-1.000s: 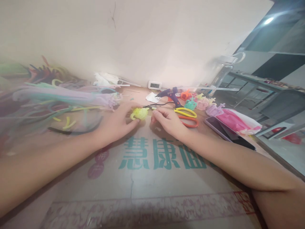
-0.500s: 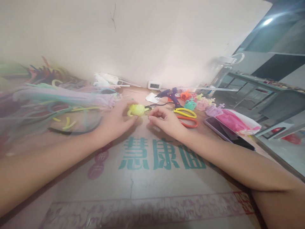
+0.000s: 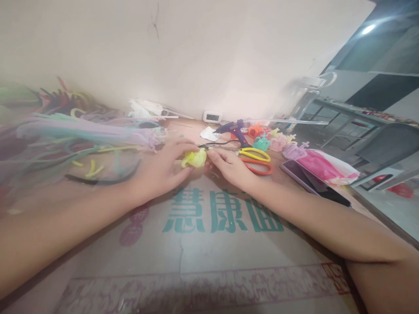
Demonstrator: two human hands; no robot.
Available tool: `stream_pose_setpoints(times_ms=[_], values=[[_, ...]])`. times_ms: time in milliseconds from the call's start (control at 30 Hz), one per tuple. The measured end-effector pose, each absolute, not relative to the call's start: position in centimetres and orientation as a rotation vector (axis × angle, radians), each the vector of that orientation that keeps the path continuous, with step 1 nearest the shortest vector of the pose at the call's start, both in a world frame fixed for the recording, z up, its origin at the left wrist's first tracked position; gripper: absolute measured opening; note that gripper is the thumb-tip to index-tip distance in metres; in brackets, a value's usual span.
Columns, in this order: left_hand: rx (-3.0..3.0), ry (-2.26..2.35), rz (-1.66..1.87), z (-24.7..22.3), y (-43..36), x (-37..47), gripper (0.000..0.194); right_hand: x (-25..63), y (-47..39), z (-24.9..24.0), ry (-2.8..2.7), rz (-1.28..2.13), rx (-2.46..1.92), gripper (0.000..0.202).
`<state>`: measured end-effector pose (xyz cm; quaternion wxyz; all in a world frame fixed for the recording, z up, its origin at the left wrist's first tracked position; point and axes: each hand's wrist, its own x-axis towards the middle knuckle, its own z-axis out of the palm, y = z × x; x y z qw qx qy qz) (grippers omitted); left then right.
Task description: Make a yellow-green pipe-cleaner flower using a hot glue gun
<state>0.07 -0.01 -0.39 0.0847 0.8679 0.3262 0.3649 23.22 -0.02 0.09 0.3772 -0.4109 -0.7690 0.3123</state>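
Note:
A round yellow pipe-cleaner piece (image 3: 195,158) with a curled end on its left is held just above the table between my two hands. My left hand (image 3: 166,162) grips it from the left, thumb below and fingers over the top. My right hand (image 3: 229,165) is closed, thumb and fingertips pinched at the piece's right edge; the exact spot they hold is hidden. Beside my right hand lie scissors (image 3: 257,160) with one yellow and one orange handle loop, their blades pointing left behind the hands.
Bundled pipe cleaners (image 3: 94,133) and short yellow cut pieces (image 3: 93,169) lie at left. Behind the hands are a purple glue gun (image 3: 237,131), a small digital clock (image 3: 212,117) and colourful crown-like pieces (image 3: 262,141). A phone (image 3: 310,181) and pink package (image 3: 327,168) lie right.
The yellow piece has shifted slightly right and turned in my left hand. My right fingertips, apart from its body before, now meet its right edge.

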Motion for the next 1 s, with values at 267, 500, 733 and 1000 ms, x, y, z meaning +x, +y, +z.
stream_pose_setpoints(times_ms=[267,500,733,1000], values=[[2.422,0.916,1.087,-1.08,0.26,0.06,0.059,23.22,-0.13,0.35,-1.852,1.082,-1.011,0.041],[2.210,1.014,0.999,-0.70,0.04,-0.14,0.054,23.07,-0.25,0.42,-1.664,1.206,-0.988,0.047],[2.253,1.010,0.981,-0.64,0.28,0.03,0.055,23.16,-0.38,0.42,-1.689,1.196,-0.987,0.045],[2.237,1.076,0.981,-0.67,0.13,0.19,0.053,23.05,-0.15,0.40,-1.790,1.224,-0.896,0.025]])
